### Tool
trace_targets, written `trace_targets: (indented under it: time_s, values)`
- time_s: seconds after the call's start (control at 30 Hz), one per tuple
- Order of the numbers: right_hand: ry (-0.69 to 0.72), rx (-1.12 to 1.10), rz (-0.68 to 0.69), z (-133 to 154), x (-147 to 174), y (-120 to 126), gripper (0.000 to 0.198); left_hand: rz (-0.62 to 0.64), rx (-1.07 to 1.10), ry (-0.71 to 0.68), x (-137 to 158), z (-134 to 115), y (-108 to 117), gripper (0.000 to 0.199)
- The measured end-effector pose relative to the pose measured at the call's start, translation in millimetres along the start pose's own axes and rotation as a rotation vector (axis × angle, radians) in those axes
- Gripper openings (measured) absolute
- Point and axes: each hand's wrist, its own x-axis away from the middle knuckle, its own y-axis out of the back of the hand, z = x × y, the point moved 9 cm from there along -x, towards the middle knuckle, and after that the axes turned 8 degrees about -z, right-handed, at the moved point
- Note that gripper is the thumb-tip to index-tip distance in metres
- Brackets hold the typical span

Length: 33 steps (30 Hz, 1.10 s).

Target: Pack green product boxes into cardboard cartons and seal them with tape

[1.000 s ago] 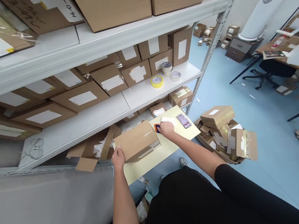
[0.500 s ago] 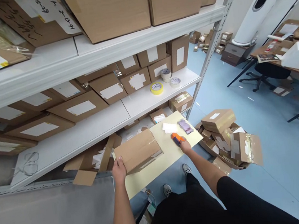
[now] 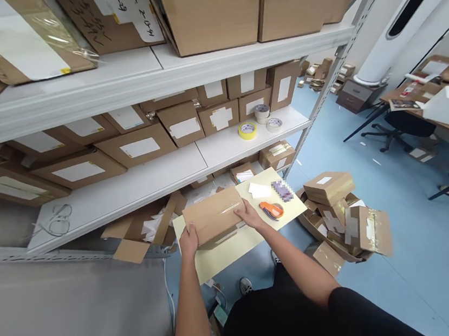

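A long brown cardboard box (image 3: 213, 213) lies on the pale yellow tabletop (image 3: 219, 260), its top flaps closed. My left hand (image 3: 188, 241) grips its left end, thumb on the top edge. At the right end, my right hand (image 3: 248, 214) holds the near corner, with shiny tape beside the fingers. Just right of that hand, an orange and dark blue tape dispenser (image 3: 271, 211) rests on the tabletop, touched by neither hand. White paper slips (image 3: 259, 190) and a blurred purple item (image 3: 282, 191) lie behind it.
Shelving (image 3: 161, 184) with labelled cartons runs along the front, carrying a yellow tape roll (image 3: 247, 130) and several pale rolls. An open carton (image 3: 134, 231) stands left of the table. Right of it, a large box (image 3: 317, 226) overflows with cardboard. A desk and chair (image 3: 394, 122) stand farther right.
My right hand has let go of the tape dispenser, leaving it on the tabletop, and moved left onto the box's right end. My left hand keeps its hold. The view has shifted slightly.
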Motion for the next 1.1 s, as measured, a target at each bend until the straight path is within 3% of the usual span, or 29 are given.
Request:
trace_targets:
  time_s: [0.13,0.23,0.3,0.47,0.53,0.67,0.77,0.93,1.1]
  values:
    - [-0.069,-0.049,-0.105,-7,16,36,0.082,0.077,0.337,-0.138,31,-8,-11,0.055]
    - [-0.025,-0.12,-0.195,-16,28,70,0.075,0.156,0.645,-0.213,57,-6,-27,0.071]
    - [-0.026,-0.089,-0.219,-32,33,80,0.072,0.197,0.7,-0.197,66,3,-44,0.082]
    - [-0.1,0.106,-0.191,-81,29,73,0.071,0.185,0.431,-0.071,71,43,-83,0.091]
    - [-0.121,0.103,-0.171,-95,24,66,0.073,0.211,0.327,-0.101,73,49,-97,0.09]
    - [-0.049,0.108,-0.13,-93,11,58,0.074,0.308,0.048,-0.393,87,27,-124,0.077]
    - [0.019,0.183,-0.155,-76,-1,68,0.068,0.348,-0.251,-0.541,100,9,-146,0.086]
    - [0.07,0.235,-0.177,-52,-37,96,0.058,0.287,-0.494,-0.621,108,-16,-171,0.09]
    - [0.001,0.26,-0.239,-62,-95,129,0.056,0.204,-0.479,-0.584,93,-46,-189,0.077]
